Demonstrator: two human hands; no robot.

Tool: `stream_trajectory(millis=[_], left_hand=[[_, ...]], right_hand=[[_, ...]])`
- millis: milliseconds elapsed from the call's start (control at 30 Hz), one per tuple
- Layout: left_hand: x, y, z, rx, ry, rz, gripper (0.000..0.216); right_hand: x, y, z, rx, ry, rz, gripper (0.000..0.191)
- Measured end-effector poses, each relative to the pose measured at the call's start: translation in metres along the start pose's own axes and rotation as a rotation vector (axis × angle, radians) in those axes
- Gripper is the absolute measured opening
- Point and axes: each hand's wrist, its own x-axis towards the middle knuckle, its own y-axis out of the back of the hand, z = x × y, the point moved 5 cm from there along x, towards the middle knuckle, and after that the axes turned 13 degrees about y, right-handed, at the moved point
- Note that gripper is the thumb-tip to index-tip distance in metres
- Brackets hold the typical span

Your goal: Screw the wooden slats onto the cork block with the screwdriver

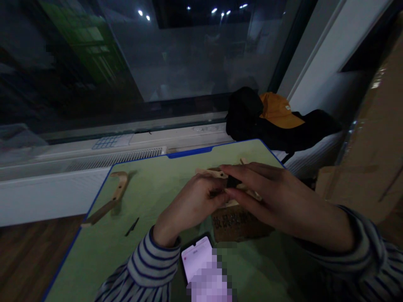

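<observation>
- A large dark window (pixel 195 63) is noted across the upper area; small white lights (pixel 214 11) and a bright green surface (pixel 94 46) are seen in its glass.
- The window is bordered on the right by a pale upright surround (pixel 324 50).
- A white sill (pixel 201 131) is set beneath, with a slotted grille (pixel 122 158) fitted at the left.
- An orange cap (pixel 280 111) is found among black items (pixel 245 111) at the sill's right.
- Brown wood-look flooring (pixel 28 247) is observed lower left.
- A green tabletop (pixel 88 260) is edged in blue.
- Cardboard (pixel 374 126) is stood at right.
- Lighting is judged dim.
</observation>
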Motion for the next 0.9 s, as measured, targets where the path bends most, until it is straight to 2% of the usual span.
stream_trajectory(millis=[200, 367, 533, 900], left_hand=[[-0.0006, -0.0031, -0.0035, 0.003, 0.04, -0.027, 0.019], [-0.0013, -0.0051, -0.0009, 0.004, 0.021, -0.059, 0.018], [-0.0016, -0.0058, 0.0026, 0.008, 0.006, -0.082, 0.015], [-0.0009, -0.007, 0.0023, -0.002, -0.025, -0.11, 0.021]], right_hand=[[-0.0015, -0.0025, 0.0013, 0.037, 0.011, -0.01, 0.035], [-0.0033, -0.0029, 0.0027, 0.047, -0.001, -0.027, 0.034], [-0.0018, -0.0004, 0.0018, 0.005, 0.006, -0.004, 0.022], [0.0009, 0.0007, 0.0005, -0.027, 0.012, 0.02, 0.021]])
